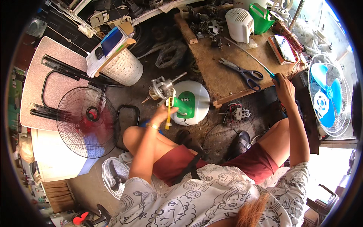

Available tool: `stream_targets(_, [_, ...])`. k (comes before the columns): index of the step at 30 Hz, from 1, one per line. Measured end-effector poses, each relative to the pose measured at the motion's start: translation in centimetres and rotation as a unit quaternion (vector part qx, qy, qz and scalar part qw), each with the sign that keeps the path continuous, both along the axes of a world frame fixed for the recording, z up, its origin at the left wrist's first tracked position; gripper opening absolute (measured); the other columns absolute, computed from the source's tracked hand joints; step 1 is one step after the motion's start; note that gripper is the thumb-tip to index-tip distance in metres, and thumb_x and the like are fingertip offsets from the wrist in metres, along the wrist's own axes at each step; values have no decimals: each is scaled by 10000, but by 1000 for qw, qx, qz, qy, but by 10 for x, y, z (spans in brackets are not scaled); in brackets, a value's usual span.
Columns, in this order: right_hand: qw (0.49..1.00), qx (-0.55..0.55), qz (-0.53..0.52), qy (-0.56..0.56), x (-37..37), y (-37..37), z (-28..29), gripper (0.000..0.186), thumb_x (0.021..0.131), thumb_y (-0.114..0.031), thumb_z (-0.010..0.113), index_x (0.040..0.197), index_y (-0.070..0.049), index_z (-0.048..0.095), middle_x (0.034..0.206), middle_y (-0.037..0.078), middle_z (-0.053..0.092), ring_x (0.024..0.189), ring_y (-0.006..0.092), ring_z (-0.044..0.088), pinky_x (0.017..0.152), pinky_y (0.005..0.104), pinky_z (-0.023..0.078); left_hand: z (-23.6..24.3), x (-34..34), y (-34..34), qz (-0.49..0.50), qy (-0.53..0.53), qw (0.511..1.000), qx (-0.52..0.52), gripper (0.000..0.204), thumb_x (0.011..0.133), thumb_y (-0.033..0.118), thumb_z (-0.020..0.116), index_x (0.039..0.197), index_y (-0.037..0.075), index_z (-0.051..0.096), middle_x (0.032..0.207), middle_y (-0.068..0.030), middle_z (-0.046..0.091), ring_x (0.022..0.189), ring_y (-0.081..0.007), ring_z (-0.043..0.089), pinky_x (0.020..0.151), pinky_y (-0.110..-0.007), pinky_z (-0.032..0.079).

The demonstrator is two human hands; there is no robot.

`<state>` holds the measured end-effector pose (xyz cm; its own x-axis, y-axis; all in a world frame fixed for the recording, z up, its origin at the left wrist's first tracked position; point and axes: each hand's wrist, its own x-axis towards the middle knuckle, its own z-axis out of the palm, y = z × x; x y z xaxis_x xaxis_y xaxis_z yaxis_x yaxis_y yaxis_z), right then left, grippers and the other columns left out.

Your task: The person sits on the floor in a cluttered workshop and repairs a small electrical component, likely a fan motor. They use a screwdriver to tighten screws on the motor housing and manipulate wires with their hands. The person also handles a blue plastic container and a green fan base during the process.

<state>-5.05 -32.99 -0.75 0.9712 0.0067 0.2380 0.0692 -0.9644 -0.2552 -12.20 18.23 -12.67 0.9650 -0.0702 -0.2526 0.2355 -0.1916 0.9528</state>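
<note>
My left hand (163, 113) is closed around the lower end of a fan motor (162, 90), a bare metal frame with a thin shaft pointing up to the right. A yellow strip (168, 118) hangs down beside my fingers. Behind the motor, on the floor, stands a round white fan base (202, 99) with a green panel (191, 99). At the right, my right hand (284, 90) grips the teal handle of a long screwdriver (250, 54), its shaft reaching over the wooden bench. Open-bladed scissors (242, 72) with dark handles lie left of that hand.
The wooden bench (211, 68) carries a white motor cover (240, 25), a green plastic piece (261, 19) and a red box (281, 49). Another motor with wires (240, 112) lies on the floor. Fans stand on both sides, one blue-bladed (329, 94). A white basket (123, 70) is at upper left.
</note>
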Motion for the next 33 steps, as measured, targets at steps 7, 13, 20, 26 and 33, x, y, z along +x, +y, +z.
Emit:
stream_targets(7, [924,325,-26,201,-82,8,19,344,898,-142,571,1226,-45,532,847,47,625,712,210,610,668,353,478,-41,3,-21,267,-194,938,110,252,739,60,742,935,-1,595,839,-44,612,753,-131,571,698,-301,485])
stream_targets(13, [880,423,93,193,-157,36,19,447,867,-28,575,1297,6,456,1026,54,575,891,143,546,802,268,450,-10,12,5,193,-154,967,66,431,710,-1,725,1112,4,568,991,-61,629,865,-173,595,800,-300,484])
stream_targets(20, [847,375,202,318,-179,90,-32,351,867,-123,627,1186,15,577,910,205,657,796,262,649,754,333,493,-41,18,15,225,-206,950,68,662,709,-18,722,1264,4,363,1152,-115,537,1024,-213,531,917,-323,429])
stream_targets(26, [845,382,190,323,-178,108,-50,368,889,-173,611,1206,8,571,958,217,661,842,299,665,754,352,495,-40,20,6,274,-231,930,77,517,675,-67,700,1139,-19,477,1049,-95,587,921,-183,573,845,-305,465])
stream_targets(33, [840,383,188,336,-181,111,-63,379,902,-207,601,1200,23,569,1006,201,665,839,290,664,798,351,490,-43,23,6,247,-219,943,37,488,690,-42,693,1137,16,506,1053,-67,573,916,-164,561,817,-304,466])
